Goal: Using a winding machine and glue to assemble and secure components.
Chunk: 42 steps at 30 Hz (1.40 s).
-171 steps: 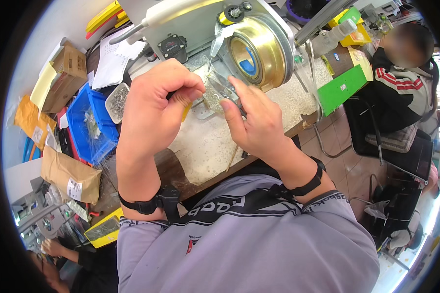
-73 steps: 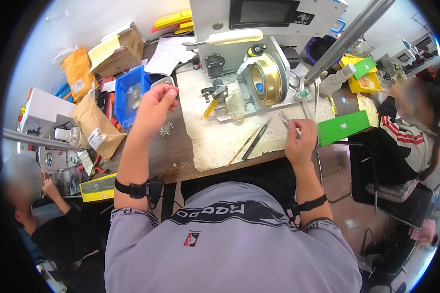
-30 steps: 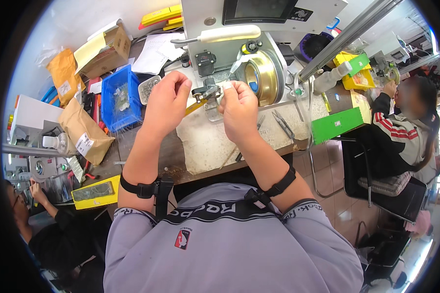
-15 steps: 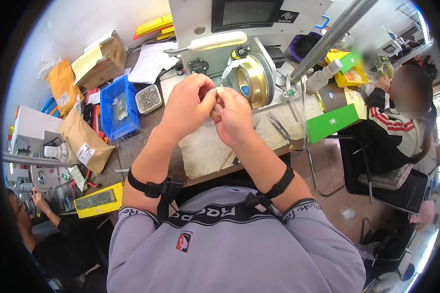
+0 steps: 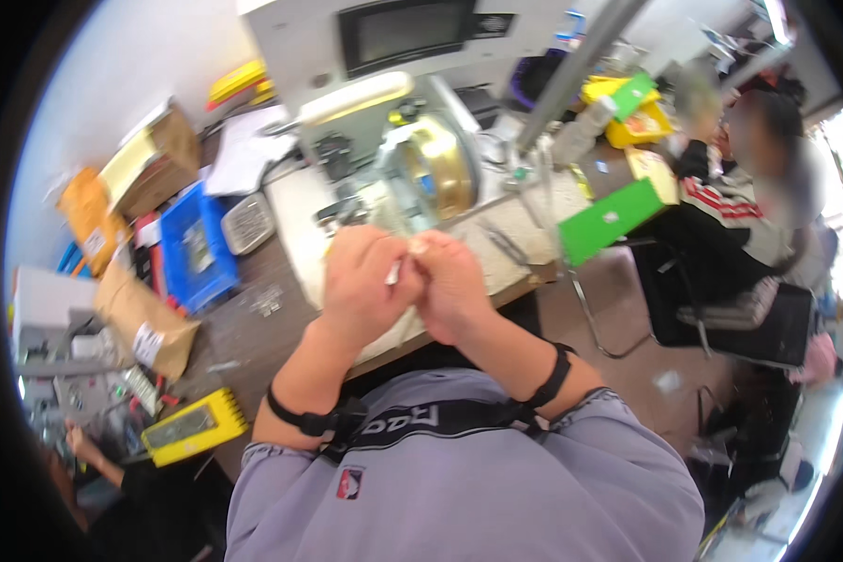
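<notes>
My left hand [image 5: 363, 286] is closed, its fingers curled inward against the other hand. A small whitish bit [image 5: 393, 273] shows between its fingers; what it belongs to cannot be made out. Pressed up to it, my right hand [image 5: 454, 288] is closed in a pinch, and anything in its fingertips is hidden or too small to name. Both hands are raised over the near edge of a pale work mat [image 5: 300, 220]. Just beyond them stands a machine with a gold-coloured ring [image 5: 445, 173].
Tweezers or pliers [image 5: 504, 242] lie on the mat to the right. Leftward are a metal tray of small parts [image 5: 248, 225], a blue bin [image 5: 197, 251] and a brown paper package [image 5: 140, 314]. A metal post [image 5: 581, 70] rises at right, near a green board [image 5: 611, 221]. Co-workers sit on both sides.
My hands have drawn back from the gold-ringed machine toward my body, still together. The whole view has shifted and is blurred.
</notes>
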Tool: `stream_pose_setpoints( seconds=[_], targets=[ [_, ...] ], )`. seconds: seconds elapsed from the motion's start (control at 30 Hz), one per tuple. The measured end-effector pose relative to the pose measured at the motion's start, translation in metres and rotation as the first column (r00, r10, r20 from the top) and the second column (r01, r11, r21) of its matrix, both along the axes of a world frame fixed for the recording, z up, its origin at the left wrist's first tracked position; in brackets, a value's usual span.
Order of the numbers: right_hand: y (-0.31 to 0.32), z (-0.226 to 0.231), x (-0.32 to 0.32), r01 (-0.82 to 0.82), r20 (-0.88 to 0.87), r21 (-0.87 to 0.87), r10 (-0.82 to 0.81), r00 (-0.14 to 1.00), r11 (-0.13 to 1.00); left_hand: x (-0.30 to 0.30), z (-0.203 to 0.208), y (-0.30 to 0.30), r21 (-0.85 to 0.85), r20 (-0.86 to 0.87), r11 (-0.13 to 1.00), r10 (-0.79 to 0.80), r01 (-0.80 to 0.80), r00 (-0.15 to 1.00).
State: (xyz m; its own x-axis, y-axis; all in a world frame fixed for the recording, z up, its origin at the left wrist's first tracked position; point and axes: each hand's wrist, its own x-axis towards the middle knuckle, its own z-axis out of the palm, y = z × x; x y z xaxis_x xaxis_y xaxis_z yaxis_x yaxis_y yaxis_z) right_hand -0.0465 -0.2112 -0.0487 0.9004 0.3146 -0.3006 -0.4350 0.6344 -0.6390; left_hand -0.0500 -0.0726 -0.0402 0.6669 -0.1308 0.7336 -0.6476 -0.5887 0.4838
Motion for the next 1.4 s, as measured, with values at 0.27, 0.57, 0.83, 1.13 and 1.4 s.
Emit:
stream_pose_setpoints(
  seconds=[0.27, 0.57, 0.83, 1.13, 1.4],
  targets=[
    [-0.048, -0.004, -0.002, -0.13, -0.132, -0.026, 0.126, 0.983, 0.991, 0.018, -0.03, 0.01, -0.003, 0.128, 0.998, -0.059, 0.06, 0.99],
    [-0.181, 0.015, 0.071, 0.628, 0.579, -0.702, -0.246, 0.778, 0.335, 0.024, -0.043, 0.005, -0.032, 0.241, 0.997, -0.067, 0.077, 0.968],
    [-0.245, 0.031, 0.199, 0.667, 0.672, -0.738, -0.019, 0.741, -0.1, 0.023, -0.05, 0.005, -0.039, 0.238, 0.996, -0.063, 0.074, 0.969],
    [-0.224, 0.045, 0.174, 0.952, 0.925, -0.299, -0.226, 0.306, 0.067, 0.027, -0.051, 0.006, -0.077, 0.256, 0.994, -0.05, 0.072, 0.965],
    [-0.114, 0.02, 0.029, 0.634, 0.695, -0.008, -0.451, 0.56, 0.773, 0.024, -0.054, 0.01, -0.079, 0.257, 0.995, -0.035, 0.058, 0.966]
  ],
)
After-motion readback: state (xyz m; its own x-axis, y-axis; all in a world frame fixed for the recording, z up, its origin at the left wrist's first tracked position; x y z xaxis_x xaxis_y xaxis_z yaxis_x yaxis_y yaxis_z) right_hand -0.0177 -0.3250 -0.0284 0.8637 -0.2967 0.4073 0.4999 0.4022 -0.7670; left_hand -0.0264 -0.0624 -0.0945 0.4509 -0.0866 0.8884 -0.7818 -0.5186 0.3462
